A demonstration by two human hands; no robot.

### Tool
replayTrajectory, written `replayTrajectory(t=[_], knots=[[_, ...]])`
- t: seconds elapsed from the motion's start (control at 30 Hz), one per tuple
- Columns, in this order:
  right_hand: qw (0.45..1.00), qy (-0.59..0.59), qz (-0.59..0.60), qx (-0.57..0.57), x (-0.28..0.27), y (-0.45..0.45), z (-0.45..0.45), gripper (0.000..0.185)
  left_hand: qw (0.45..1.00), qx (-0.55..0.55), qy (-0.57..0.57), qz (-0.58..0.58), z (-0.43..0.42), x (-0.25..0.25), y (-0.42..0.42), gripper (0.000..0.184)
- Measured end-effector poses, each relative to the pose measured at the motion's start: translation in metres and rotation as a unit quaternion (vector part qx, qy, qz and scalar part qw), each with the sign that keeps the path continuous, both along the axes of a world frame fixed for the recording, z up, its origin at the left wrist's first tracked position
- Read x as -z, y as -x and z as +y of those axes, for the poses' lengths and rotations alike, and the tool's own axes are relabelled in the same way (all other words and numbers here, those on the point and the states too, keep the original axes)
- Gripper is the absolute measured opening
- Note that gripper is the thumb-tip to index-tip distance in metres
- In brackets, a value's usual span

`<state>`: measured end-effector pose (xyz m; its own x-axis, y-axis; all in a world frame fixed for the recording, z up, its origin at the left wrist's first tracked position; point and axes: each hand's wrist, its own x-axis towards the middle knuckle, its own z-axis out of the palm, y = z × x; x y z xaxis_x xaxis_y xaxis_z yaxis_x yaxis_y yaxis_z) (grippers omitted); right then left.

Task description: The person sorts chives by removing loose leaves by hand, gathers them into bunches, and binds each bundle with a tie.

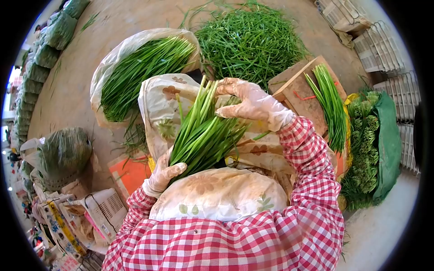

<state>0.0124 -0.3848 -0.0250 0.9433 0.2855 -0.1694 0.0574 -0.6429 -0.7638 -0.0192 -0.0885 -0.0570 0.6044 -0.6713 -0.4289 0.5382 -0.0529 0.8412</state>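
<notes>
A loose bundle of long green stalks (pixel 203 135) lies slantwise over my lap, on a stained apron (pixel 217 189) with a flower print. My left hand (pixel 168 174), in a pale glove, is wrapped round the lower leafy end of the bundle. Up at the pale stem ends, my right hand (pixel 242 100), in a dirt-stained glove, has its thumb and fingers spread apart at the bundle's right side. Whether its fingertips touch the stems cannot be made out.
An open bag (pixel 101 86) of stalks stands at upper left, beside a green heap (pixel 253 43). At right, a small bunch (pixel 330 108) rests on a wooden box (pixel 303 92), near a green sack (pixel 388 147). A wrapped bundle (pixel 65 151) and crates (pixel 106 210) are at left.
</notes>
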Motion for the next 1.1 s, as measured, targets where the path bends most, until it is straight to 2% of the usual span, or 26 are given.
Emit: replayTrajectory(t=[0.07, 0.13, 0.17, 0.2, 0.27, 0.33, 0.37, 0.4, 0.47, 0.5, 0.53, 0.6, 0.7, 0.73, 0.8, 0.87, 0.93, 0.97, 1.03, 1.07, 1.1], knots=[[0.989, -0.146, -0.012, 0.008, 0.014, -0.003, 0.007, 0.048, 0.999, 0.008, -0.006, 0.032, 0.004, 0.000, -0.002, 0.067], [0.981, -0.189, -0.018, 0.039, 0.013, -0.003, 0.014, 0.047, 0.998, 0.020, -0.024, 0.048, 0.008, 0.006, -0.002, 0.067], [0.950, -0.286, 0.088, 0.086, 0.018, -0.006, 0.017, 0.046, 0.998, 0.024, -0.031, 0.052, 0.006, 0.003, -0.003, 0.067], [0.897, -0.375, 0.192, 0.131, 0.021, -0.007, 0.020, 0.045, 0.998, 0.017, -0.021, 0.056, 0.000, -0.006, -0.002, 0.067], [0.901, -0.347, 0.216, 0.145, 0.023, -0.008, 0.020, 0.046, 0.998, 0.011, -0.010, 0.060, -0.005, -0.011, -0.003, 0.067], [0.960, -0.234, 0.087, 0.125, 0.026, -0.008, 0.022, 0.039, 0.998, 0.030, -0.001, 0.049, -0.002, -0.006, -0.004, 0.067], [0.989, -0.026, -0.078, 0.124, 0.017, -0.005, 0.025, 0.045, 0.998, 0.030, -0.002, 0.052, -0.003, -0.008, -0.005, 0.067], [0.993, -0.052, -0.028, 0.106, 0.008, -0.009, 0.025, 0.039, 0.997, 0.059, -0.003, 0.052, -0.005, -0.012, -0.007, 0.066], [0.986, 0.085, -0.110, 0.086, 0.006, -0.015, 0.034, 0.026, 0.994, 0.093, -0.006, 0.055, -0.010, -0.019, -0.010, 0.065], [0.974, 0.114, -0.182, 0.073, 0.003, -0.018, 0.036, 0.017, 0.993, 0.091, -0.024, 0.073, -0.012, -0.021, -0.010, 0.064], [0.981, 0.082, -0.152, 0.090, 0.003, -0.023, 0.037, 0.015, 0.991, 0.089, -0.041, 0.090, -0.015, -0.022, -0.009, 0.063], [0.963, 0.072, -0.246, 0.085, 0.009, -0.032, 0.040, 0.013, 0.992, 0.061, -0.048, 0.099, -0.012, -0.014, -0.007, 0.057], [0.956, 0.000, -0.282, 0.080, -0.001, -0.043, 0.034, 0.011, 0.992, 0.018, 0.038, 0.117, 0.002, 0.019, -0.002, 0.051], [0.963, 0.091, -0.230, 0.105, -0.007, -0.044, 0.029, 0.010, 0.990, 0.003, 0.065, 0.126, 0.005, 0.026, 0.001, 0.049], [0.947, 0.157, -0.241, 0.144, -0.001, -0.060, 0.007, 0.014, 0.984, -0.067, 0.030, 0.159, 0.005, 0.028, 0.004, 0.047], [0.867, 0.178, -0.424, 0.191, 0.009, -0.068, -0.031, 0.018, 0.984, -0.078, 0.034, 0.158, 0.006, 0.024, 0.005, 0.045], [0.861, 0.383, -0.217, 0.256, -0.018, -0.059, -0.055, 0.033, 0.979, -0.073, 0.068, 0.177, 0.010, 0.023, 0.004, 0.044], [0.804, 0.431, -0.271, 0.308, 0.003, -0.058, -0.078, 0.036, 0.978, -0.062, 0.134, 0.149, 0.011, 0.027, 0.004, 0.044], [0.835, 0.358, -0.250, 0.334, -0.002, -0.039, -0.074, 0.035, 0.977, -0.086, 0.112, 0.161, 0.015, 0.035, 0.005, 0.044], [0.912, 0.207, -0.137, 0.326, -0.015, -0.028, -0.061, 0.029, 0.974, -0.111, 0.091, 0.177, 0.015, 0.038, 0.005, 0.043], [0.937, -0.033, -0.127, 0.322, -0.009, -0.016, -0.044, 0.023, 0.973, -0.079, 0.156, 0.153, 0.014, 0.039, 0.004, 0.044]])
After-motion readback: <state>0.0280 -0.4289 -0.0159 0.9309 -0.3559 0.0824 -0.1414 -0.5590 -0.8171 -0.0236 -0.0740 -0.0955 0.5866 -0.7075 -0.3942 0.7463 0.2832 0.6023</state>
